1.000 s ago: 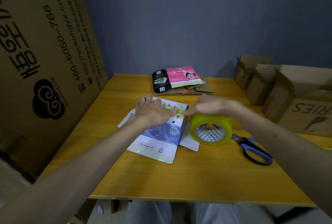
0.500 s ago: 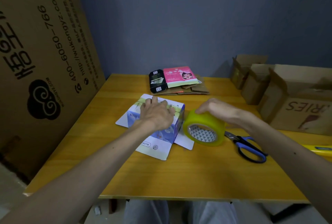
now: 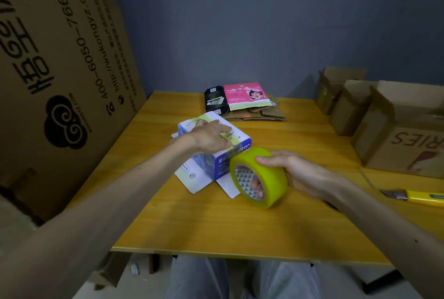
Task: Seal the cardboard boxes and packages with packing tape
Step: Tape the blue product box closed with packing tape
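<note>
A small blue and white box [image 3: 217,163] sits on the yellow table [image 3: 216,222], its bottom flaps spread flat. A strip of yellowish tape runs across its top. My left hand [image 3: 211,136] presses flat on that top with straight fingers. My right hand [image 3: 292,169] grips a big roll of yellow packing tape [image 3: 260,176] just right of the box; fingers show through its core, the thumb lies on the outer face. The roll stands on edge, close to the box's near right corner.
A black box [image 3: 214,99], a pink package [image 3: 247,95] and flattened cardboard [image 3: 264,113] lie at the table's back. Open brown boxes [image 3: 389,128] line the right side. A yellow utility knife [image 3: 413,196] lies at right. A huge cardboard sheet [image 3: 55,70] leans at left.
The right hand has drawn the tape roll toward me and down past the box's edge. The left hand stays pressed on the box top. The scissors are now out of sight.
</note>
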